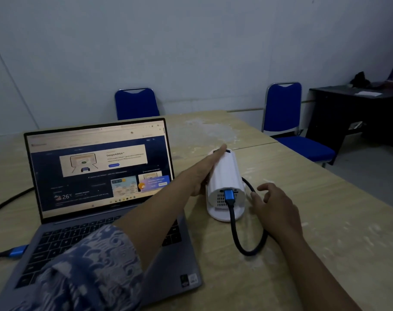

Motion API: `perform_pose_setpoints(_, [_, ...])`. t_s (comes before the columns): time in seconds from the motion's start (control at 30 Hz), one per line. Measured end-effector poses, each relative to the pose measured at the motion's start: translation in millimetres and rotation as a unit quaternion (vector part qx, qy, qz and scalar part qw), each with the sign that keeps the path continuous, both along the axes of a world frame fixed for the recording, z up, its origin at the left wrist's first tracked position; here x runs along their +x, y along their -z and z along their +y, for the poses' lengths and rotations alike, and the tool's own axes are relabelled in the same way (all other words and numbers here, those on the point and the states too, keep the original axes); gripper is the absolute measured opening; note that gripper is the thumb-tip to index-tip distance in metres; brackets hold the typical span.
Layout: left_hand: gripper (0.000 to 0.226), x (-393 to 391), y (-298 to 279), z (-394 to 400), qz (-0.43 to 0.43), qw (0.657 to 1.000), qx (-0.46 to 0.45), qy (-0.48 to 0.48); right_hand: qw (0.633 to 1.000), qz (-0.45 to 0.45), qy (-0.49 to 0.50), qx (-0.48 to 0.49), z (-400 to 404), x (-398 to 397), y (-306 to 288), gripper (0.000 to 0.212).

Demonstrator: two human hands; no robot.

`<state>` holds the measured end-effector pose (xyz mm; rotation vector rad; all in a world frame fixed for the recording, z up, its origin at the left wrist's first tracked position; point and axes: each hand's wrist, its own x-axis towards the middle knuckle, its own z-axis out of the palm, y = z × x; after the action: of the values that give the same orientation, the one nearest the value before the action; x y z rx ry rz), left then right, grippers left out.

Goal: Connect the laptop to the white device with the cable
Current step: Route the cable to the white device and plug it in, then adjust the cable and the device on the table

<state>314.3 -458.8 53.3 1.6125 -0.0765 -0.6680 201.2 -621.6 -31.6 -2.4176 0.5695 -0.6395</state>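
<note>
A plain office meeting room: long wooden table (280,176), blue padded chairs (285,113), dark desk (357,113), bare walls.

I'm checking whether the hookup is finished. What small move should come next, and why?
Probably lift both hands away. A blue plug already sits in the white device, another at the laptop; the left hand rests along the device, the right hand hovers open.
</note>
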Motion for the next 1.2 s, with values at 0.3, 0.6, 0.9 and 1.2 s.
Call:
perform_pose_setpoints(0.3, [0.085,-9.1,19.7,21.4,-0.047,0.996,0.002,-0.082,1.000,0.003,-0.008,-0.002,4.9,-4.7,-3.1,0.023])
perform_pose_setpoints(0.6, [0.078,-17.7,22.7,23.5,-0.124,0.984,-0.013,-0.125,0.999,0.027,-0.016,-0.025,4.5,-4.8,1.5,0.029])
perform_pose_setpoints(0.9, [0.082,-27.2,21.4,21.5,-0.167,0.972,-0.005,-0.164,1.000,0.023,-0.013,-0.016,2.6,-2.8,3.6,0.033])
perform_pose_setpoints(1.2, [0.080,-31.3,23.0,21.1,-0.201,0.960,0.022,-0.193,1.000,0.023,-0.017,0.001,4.2,-6.7,3.4,0.041])
